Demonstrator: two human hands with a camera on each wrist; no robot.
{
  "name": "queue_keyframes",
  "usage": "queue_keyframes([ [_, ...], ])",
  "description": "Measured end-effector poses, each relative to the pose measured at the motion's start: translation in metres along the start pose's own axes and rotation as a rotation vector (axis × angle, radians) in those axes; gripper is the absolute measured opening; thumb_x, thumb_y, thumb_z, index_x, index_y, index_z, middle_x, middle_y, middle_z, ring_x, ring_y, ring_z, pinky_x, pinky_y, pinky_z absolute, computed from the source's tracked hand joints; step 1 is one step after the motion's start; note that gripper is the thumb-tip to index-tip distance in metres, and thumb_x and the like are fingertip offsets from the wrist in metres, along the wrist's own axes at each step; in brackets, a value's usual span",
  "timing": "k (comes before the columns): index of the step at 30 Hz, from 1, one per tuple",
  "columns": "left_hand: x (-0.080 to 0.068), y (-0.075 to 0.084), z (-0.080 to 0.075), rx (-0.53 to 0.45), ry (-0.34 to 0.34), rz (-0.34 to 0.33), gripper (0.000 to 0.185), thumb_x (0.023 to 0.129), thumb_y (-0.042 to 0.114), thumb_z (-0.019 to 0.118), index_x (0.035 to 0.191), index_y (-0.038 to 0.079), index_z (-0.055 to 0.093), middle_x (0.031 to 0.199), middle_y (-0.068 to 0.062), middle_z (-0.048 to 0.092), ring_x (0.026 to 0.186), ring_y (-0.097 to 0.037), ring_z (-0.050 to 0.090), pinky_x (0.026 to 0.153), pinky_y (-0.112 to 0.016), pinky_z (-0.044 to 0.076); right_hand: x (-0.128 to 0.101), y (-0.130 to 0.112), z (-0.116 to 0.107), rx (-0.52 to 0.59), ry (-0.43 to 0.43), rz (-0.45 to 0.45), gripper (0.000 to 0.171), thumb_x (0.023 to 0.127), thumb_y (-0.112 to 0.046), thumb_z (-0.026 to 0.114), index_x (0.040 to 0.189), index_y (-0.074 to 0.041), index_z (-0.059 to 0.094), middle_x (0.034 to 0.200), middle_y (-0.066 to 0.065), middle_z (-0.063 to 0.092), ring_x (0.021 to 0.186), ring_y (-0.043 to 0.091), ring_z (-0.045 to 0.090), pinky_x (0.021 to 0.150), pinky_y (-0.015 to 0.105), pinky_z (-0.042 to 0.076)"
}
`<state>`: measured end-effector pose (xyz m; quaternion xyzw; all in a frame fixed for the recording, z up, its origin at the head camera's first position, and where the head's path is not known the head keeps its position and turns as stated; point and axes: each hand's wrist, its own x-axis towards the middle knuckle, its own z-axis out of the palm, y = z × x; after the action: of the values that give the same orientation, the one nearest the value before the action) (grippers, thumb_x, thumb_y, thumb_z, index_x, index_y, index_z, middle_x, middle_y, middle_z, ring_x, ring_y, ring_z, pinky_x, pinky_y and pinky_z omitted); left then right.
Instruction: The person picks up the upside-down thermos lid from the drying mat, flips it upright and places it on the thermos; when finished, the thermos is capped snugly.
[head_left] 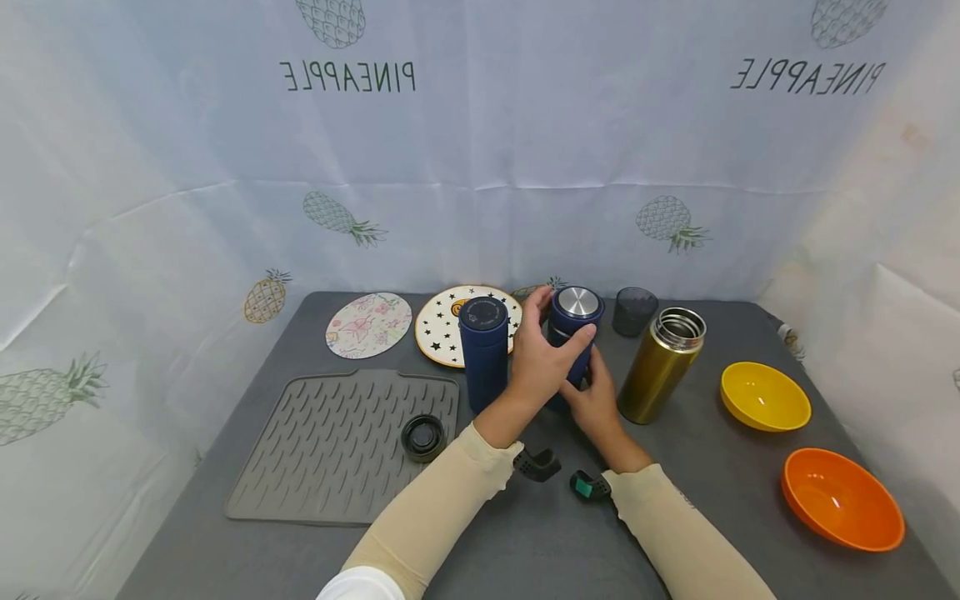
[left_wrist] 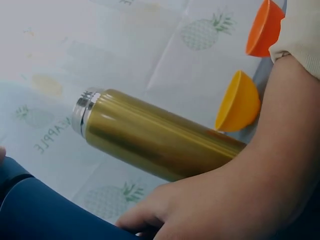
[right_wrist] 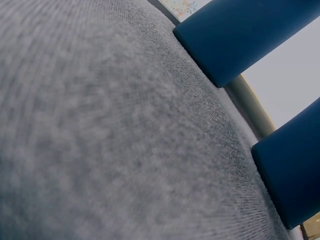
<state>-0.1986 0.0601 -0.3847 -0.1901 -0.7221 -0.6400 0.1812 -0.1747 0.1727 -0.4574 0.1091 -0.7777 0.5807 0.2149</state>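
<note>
A dark blue thermos (head_left: 567,337) with a silver-topped lid (head_left: 579,302) stands between my hands. My left hand (head_left: 542,358) holds it at the lid, thumb in front and fingers behind. Lower down, my right hand (head_left: 597,404) grips the body; the left wrist view also shows this right hand (left_wrist: 210,205) on the blue body (left_wrist: 55,212). To the left stands a second dark blue thermos (head_left: 485,367) with a dark top. A gold thermos (head_left: 652,375) without a lid, its steel mouth exposed, is close to the right hand.
A grey drying mat (head_left: 322,450) lies at left, bearing a black lid (head_left: 423,437). Behind are a floral oval plate (head_left: 367,325), a star-patterned plate (head_left: 435,333) and a dark glass cup (head_left: 634,312). At right sit a yellow bowl (head_left: 765,396) and an orange bowl (head_left: 843,500).
</note>
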Motion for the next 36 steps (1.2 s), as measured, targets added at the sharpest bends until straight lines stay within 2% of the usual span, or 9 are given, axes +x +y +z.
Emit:
queue_keyframes([
  [6,0.005,0.002,0.002,0.018,-0.049,-0.033,0.087,0.080,0.039,0.080,0.150,0.019,0.032,0.141,-0.004,0.047,0.121,-0.013,0.051,0.095,-0.037,0.046,0.000,0.001,0.002,0.003,0.012,-0.004,0.063,0.083,0.002,0.073,0.138,0.008,0.042,0.130,0.028,0.052,0.120,0.041,0.050,0.100,0.057,0.038],
  [10,0.011,0.002,0.005,0.051,-0.046,-0.077,0.092,0.075,0.046,0.082,0.150,0.028,0.031,0.139,-0.006,0.049,0.114,-0.014,0.054,0.087,-0.036,0.049,0.000,0.002,0.004,0.020,0.002,-0.002,0.064,0.084,-0.001,0.074,0.139,0.005,0.042,0.130,0.027,0.052,0.119,0.041,0.050,0.099,0.058,0.038],
  [13,0.016,0.001,0.007,0.083,-0.036,-0.086,0.093,0.074,0.050,0.082,0.150,0.031,0.031,0.138,-0.008,0.050,0.112,-0.015,0.055,0.083,-0.035,0.050,0.000,0.002,0.005,0.027,-0.007,-0.019,0.066,0.085,-0.002,0.075,0.141,0.005,0.041,0.131,0.027,0.051,0.121,0.041,0.049,0.099,0.059,0.038],
  [19,0.016,-0.003,0.005,0.091,-0.016,0.000,0.089,0.077,0.042,0.082,0.148,0.017,0.035,0.138,-0.005,0.047,0.122,-0.013,0.047,0.094,-0.033,0.045,0.001,0.004,0.004,0.026,-0.002,-0.049,0.069,0.084,-0.002,0.075,0.142,0.006,0.039,0.132,0.027,0.050,0.121,0.042,0.049,0.098,0.060,0.038],
  [22,0.012,-0.004,0.004,0.103,0.019,0.034,0.086,0.076,0.041,0.083,0.145,0.013,0.039,0.134,-0.008,0.046,0.118,-0.014,0.047,0.095,-0.033,0.044,0.001,0.005,0.002,0.021,0.006,-0.051,0.069,0.084,-0.002,0.075,0.142,0.006,0.040,0.133,0.026,0.051,0.121,0.038,0.050,0.099,0.057,0.038],
  [27,0.007,-0.008,0.002,0.114,0.068,0.073,0.075,0.077,0.040,0.082,0.137,0.012,0.045,0.125,-0.004,0.050,0.112,-0.015,0.050,0.094,-0.039,0.045,0.001,0.003,0.001,-0.002,0.007,-0.022,0.066,0.085,-0.003,0.074,0.141,0.005,0.041,0.132,0.025,0.053,0.120,0.037,0.051,0.100,0.055,0.038],
  [31,0.003,-0.010,-0.001,0.071,0.073,0.088,0.068,0.080,0.036,0.081,0.134,0.013,0.047,0.124,-0.001,0.053,0.113,-0.013,0.051,0.097,-0.040,0.044,0.000,0.003,-0.001,-0.007,-0.010,0.003,0.066,0.086,-0.005,0.074,0.142,0.003,0.040,0.133,0.025,0.052,0.121,0.038,0.051,0.100,0.057,0.038],
  [36,0.000,-0.010,-0.002,0.034,0.080,0.107,0.063,0.083,0.033,0.078,0.134,0.011,0.048,0.126,0.000,0.055,0.117,-0.011,0.051,0.099,-0.034,0.042,0.001,0.004,-0.002,0.006,-0.010,0.014,0.070,0.085,-0.005,0.075,0.144,0.003,0.037,0.135,0.025,0.050,0.122,0.037,0.050,0.101,0.056,0.037],
])
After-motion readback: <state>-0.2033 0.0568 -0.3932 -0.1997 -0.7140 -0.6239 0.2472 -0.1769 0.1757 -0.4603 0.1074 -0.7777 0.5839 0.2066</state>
